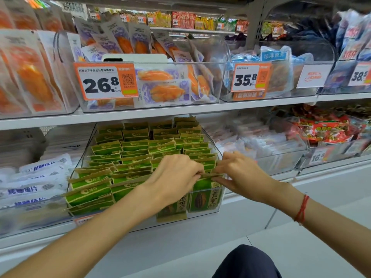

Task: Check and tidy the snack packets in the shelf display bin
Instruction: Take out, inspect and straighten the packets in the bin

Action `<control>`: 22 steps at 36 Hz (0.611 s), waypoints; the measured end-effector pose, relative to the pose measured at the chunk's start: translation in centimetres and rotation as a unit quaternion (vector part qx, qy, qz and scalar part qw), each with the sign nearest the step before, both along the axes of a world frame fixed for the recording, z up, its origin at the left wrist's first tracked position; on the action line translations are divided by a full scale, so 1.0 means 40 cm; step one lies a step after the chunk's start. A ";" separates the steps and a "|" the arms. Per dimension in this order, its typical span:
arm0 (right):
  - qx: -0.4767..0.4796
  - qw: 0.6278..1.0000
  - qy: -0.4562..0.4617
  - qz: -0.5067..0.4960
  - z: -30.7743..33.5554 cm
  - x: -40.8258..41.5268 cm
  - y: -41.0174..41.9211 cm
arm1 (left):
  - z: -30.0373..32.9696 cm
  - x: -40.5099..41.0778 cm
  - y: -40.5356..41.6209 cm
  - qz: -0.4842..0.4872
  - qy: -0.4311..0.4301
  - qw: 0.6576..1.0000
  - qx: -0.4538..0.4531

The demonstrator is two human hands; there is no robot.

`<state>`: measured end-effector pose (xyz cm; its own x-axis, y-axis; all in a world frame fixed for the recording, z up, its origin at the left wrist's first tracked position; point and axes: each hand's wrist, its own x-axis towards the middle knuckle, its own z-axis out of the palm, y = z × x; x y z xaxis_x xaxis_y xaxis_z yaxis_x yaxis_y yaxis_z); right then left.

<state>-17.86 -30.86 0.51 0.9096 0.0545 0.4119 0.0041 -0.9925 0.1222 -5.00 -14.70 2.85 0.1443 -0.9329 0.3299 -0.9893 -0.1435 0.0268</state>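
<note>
On the lower white shop shelf (251,199) | clear display bin (80,163) packed with upright green snack packets (136,146) | left hand (176,175) and right hand (239,173) both pinch the top edge of one front-right packet (206,192) | upper shelf (140,114) carries price-tagged bins

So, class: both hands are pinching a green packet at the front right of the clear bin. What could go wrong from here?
1. The left hand and right hand pinch the green packet by its top edge; pulling apart might tear it.
2. Lifting it could drag neighbouring packets out of their rows.
3. Front packets might tip over the clear bin wall.
</note>
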 end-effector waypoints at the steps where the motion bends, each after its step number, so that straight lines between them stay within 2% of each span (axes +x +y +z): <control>1: -0.005 1.000 0.013 0.000 -0.006 -0.003 0.002 | -0.003 -0.002 0.000 -0.008 -0.017 1.000 0.005; 4: 0.020 0.999 0.035 -0.014 -0.003 -0.016 0.000 | -0.011 -0.001 0.010 -0.010 -0.021 1.000 -0.005; 7: 0.100 0.993 0.052 -0.030 0.021 -0.029 0.002 | -0.004 0.004 0.030 0.015 0.037 0.998 -0.039; 10: 0.168 0.984 -0.048 -0.024 0.045 -0.027 0.000 | 0.019 0.023 0.044 0.072 0.080 0.991 -0.083; 11: 0.167 0.983 -0.075 -0.029 0.053 -0.019 -0.002 | 0.025 0.032 0.044 0.091 0.087 0.989 -0.081; 13: 0.152 0.984 -0.074 -0.052 0.067 0.003 -0.002 | 0.031 0.042 0.037 0.115 0.112 0.986 -0.056; 17: 0.145 0.987 0.015 -0.063 0.079 0.042 0.006 | 0.016 0.034 0.016 0.121 0.160 0.979 -0.022; 20: 0.150 0.986 0.038 -0.067 0.087 0.050 0.008 | 0.007 0.031 0.005 0.110 0.137 0.984 -0.002; 22: 0.121 0.990 0.037 -0.067 0.089 0.043 0.011 | -0.001 0.031 0.001 0.105 0.097 0.989 0.025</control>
